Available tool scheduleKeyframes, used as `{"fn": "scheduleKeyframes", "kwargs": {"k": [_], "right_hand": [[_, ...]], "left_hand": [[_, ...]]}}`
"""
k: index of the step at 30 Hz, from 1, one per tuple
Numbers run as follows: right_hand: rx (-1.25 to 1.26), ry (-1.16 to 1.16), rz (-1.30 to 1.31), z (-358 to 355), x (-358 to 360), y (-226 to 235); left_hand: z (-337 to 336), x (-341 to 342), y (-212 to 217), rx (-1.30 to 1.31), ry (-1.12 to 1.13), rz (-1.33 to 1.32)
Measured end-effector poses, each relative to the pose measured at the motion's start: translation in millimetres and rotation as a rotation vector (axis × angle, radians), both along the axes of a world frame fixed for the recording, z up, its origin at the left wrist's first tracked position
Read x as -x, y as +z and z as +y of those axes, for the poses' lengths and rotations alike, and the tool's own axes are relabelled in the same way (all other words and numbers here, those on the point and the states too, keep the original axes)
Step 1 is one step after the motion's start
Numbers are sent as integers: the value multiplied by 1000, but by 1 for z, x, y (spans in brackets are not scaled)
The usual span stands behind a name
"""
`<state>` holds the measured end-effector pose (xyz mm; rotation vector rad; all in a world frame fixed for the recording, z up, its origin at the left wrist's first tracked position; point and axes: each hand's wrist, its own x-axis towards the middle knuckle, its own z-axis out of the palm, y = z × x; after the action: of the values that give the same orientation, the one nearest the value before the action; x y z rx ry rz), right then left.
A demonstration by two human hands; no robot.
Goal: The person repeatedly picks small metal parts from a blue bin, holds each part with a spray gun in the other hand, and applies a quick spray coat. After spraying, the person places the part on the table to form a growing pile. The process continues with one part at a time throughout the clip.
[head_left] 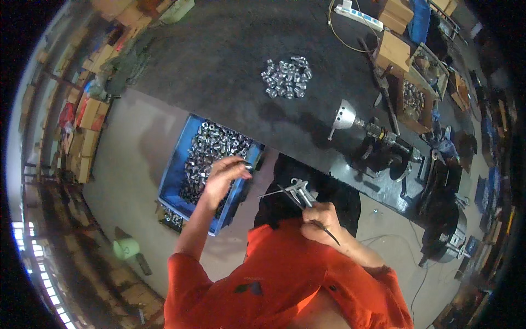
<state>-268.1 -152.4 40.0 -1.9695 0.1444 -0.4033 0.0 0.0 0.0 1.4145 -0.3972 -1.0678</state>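
Note:
My left hand is above the right side of a blue plastic crate, its fingers closed on a small shiny metal fitting that shows at the fingertips. The crate holds a heap of similar metal fittings. In front of my body, my right hand grips the handle of a silver air blow gun, whose thin nozzle points left toward the crate. A black hose comes out below that hand. Farther off, a loose pile of fittings lies on the dark workbench.
On the bench to the right stands a machine with a silver conical head and levers. Behind it are open boxes of parts and a white power strip. Shelves with cartons line the left; a pale green bucket is on the floor.

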Motion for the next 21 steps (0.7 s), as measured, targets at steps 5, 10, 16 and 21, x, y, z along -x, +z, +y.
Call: {"fn": "scheduleKeyframes", "kwargs": {"k": [5,10,16,21], "right_hand": [[-37,89,-47,2,-13,6],[-68,64,-12,0,-5,3],[-38,101,40,1,-5,4],[-81,85,-7,1,-3,-4]], "left_hand": [[-19,63,28,205,-173,402],[-30,83,23,193,-157,517],[-45,66,55,-64,-458,-122],[-58,65,70,147,-601,-386]]}}
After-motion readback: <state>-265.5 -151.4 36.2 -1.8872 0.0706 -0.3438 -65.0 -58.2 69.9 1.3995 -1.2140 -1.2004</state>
